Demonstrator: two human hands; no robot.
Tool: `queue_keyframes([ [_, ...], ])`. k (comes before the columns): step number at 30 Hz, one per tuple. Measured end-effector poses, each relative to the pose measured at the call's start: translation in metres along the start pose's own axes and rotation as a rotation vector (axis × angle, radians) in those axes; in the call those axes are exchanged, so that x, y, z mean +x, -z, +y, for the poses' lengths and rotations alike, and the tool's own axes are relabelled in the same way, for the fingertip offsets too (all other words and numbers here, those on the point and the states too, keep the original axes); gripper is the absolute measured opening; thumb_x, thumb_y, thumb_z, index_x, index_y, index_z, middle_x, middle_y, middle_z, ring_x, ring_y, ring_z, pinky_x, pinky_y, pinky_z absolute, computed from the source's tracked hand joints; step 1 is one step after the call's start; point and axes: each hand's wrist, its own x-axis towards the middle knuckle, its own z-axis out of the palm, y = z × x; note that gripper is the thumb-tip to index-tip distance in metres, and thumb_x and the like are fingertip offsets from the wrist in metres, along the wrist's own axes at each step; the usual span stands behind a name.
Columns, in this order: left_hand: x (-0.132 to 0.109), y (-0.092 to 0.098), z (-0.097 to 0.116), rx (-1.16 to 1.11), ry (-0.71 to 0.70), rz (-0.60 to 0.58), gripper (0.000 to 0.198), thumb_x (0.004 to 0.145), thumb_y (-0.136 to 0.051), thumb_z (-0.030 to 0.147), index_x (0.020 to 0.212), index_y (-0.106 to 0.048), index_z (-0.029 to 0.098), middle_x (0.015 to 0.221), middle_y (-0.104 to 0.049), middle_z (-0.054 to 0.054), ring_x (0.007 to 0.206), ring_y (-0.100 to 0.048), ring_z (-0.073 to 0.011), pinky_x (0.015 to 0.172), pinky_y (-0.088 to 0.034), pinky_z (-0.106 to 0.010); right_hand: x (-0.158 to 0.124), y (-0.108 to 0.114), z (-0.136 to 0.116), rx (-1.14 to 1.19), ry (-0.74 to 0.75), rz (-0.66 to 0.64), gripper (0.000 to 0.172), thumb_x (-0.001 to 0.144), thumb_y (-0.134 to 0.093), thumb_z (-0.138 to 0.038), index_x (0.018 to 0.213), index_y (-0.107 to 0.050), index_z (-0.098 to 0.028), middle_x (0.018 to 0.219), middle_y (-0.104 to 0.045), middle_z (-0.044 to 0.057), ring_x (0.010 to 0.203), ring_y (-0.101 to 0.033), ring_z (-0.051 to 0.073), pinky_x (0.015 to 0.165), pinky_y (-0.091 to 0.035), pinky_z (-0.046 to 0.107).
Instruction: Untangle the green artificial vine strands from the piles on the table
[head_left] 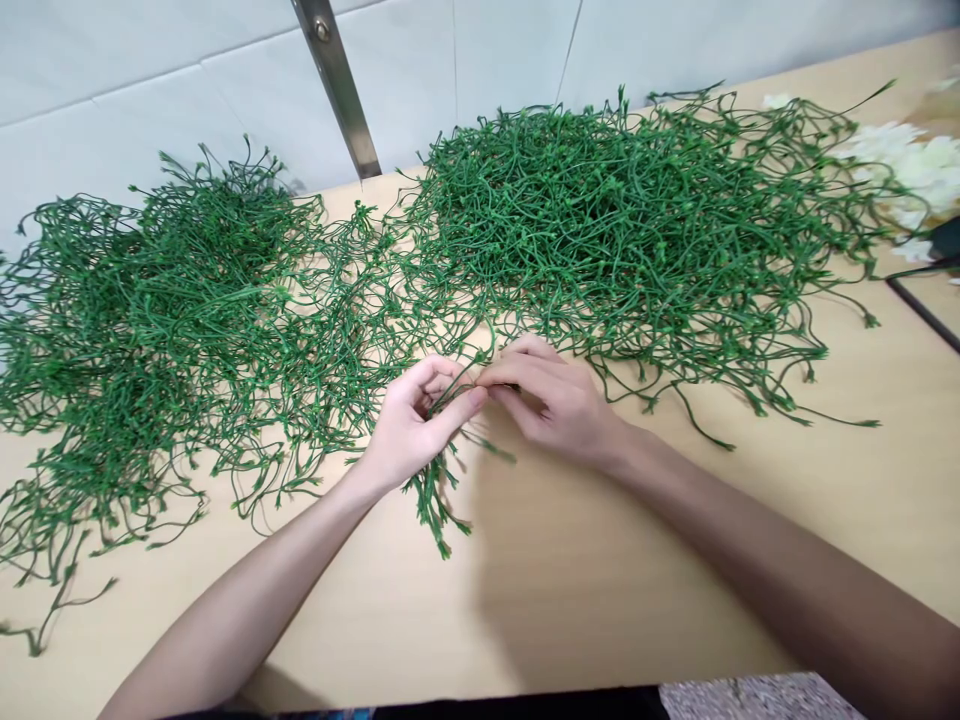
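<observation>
My left hand [420, 415] is closed around a small bunch of green artificial stems [433, 500]; their branched tips hang down below the palm. Thumb and fingertips of my right hand [551, 400] are pinched together against the left thumb tip, where a thin green stem passes between the two hands. Exactly how the right fingers hold that stem is partly hidden. Just beyond both hands lies a big tangled pile of the same plastic stems [600, 210], and a second pile [172, 280] spreads to the left.
Both piles rest on a light wooden table [675, 560] against a white tiled wall [495, 60]. A metal bar [341, 90] leans down to the table's back edge. White artificial flowers [919, 170] and a dark object [946, 240] are at the right.
</observation>
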Motion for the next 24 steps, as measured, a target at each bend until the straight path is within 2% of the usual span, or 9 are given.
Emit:
queue_keyframes([
  [4, 0.0006, -0.0009, -0.0005, -0.035, -0.009, 0.014, 0.021, 0.078, -0.072, 0.031, 0.078, -0.057, 0.017, 0.063, -0.056, 0.004, 0.056, -0.048, -0.0076, 0.054, -0.039, -0.020, 0.0001, -0.0004, -0.0011, -0.085, 0.050, -0.017, 0.014, 0.092, -0.052, -0.006, 0.100, -0.060, -0.014, 0.084, -0.069, 0.008, 0.079, -0.054, 0.019, 0.071, -0.053, 0.033],
  [8, 0.0018, -0.0020, -0.0037, -0.066, 0.025, 0.068, 0.024, 0.077, -0.074, 0.033, 0.088, -0.059, 0.017, 0.062, -0.057, 0.004, 0.055, -0.051, -0.0078, 0.052, -0.040, -0.020, 0.0000, 0.0012, -0.0009, -0.134, 0.043, 0.098, 0.013, 0.089, -0.057, -0.006, 0.096, -0.062, -0.015, 0.079, -0.070, 0.007, 0.080, -0.056, 0.020, 0.072, -0.052, 0.034],
  [11, 0.0024, -0.0011, -0.0050, 0.013, 0.063, 0.027, 0.023, 0.081, -0.069, 0.037, 0.085, -0.064, 0.015, 0.065, -0.062, 0.000, 0.056, -0.053, -0.0088, 0.052, -0.040, -0.021, -0.0008, 0.0015, -0.0009, -0.164, 0.045, 0.164, 0.017, 0.087, -0.058, -0.005, 0.097, -0.064, -0.018, 0.081, -0.072, 0.005, 0.081, -0.057, 0.020, 0.072, -0.051, 0.034],
  [14, 0.0022, 0.0003, -0.0048, 0.122, 0.051, -0.025, 0.030, 0.084, -0.064, 0.042, 0.074, -0.065, 0.014, 0.060, -0.060, -0.001, 0.053, -0.050, -0.0094, 0.048, -0.037, -0.022, -0.0019, 0.0007, -0.0016, -0.225, 0.046, 0.141, 0.017, 0.086, -0.061, -0.006, 0.096, -0.065, -0.018, 0.085, -0.073, 0.005, 0.085, -0.057, 0.021, 0.075, -0.050, 0.037],
  [18, 0.0022, 0.0000, -0.0038, 0.144, 0.009, -0.020, 0.033, 0.080, -0.067, 0.046, 0.072, -0.064, 0.015, 0.057, -0.057, 0.001, 0.051, -0.046, -0.0089, 0.046, -0.034, -0.022, -0.0032, 0.0004, -0.0015, -0.291, 0.080, 0.116, 0.008, 0.085, -0.065, -0.011, 0.090, -0.066, -0.017, 0.090, -0.073, 0.008, 0.091, -0.056, 0.023, 0.078, -0.050, 0.040],
  [24, 0.0020, -0.0002, -0.0040, 0.172, -0.003, -0.017, 0.034, 0.077, -0.070, 0.047, 0.067, -0.062, 0.015, 0.051, -0.049, 0.004, 0.047, -0.037, -0.0070, 0.044, -0.027, -0.022, -0.0044, 0.0007, 0.0032, -0.215, 0.185, 0.075, 0.013, 0.084, -0.065, -0.010, 0.094, -0.066, -0.019, 0.094, -0.071, 0.010, 0.096, -0.058, 0.024, 0.076, -0.055, 0.040],
])
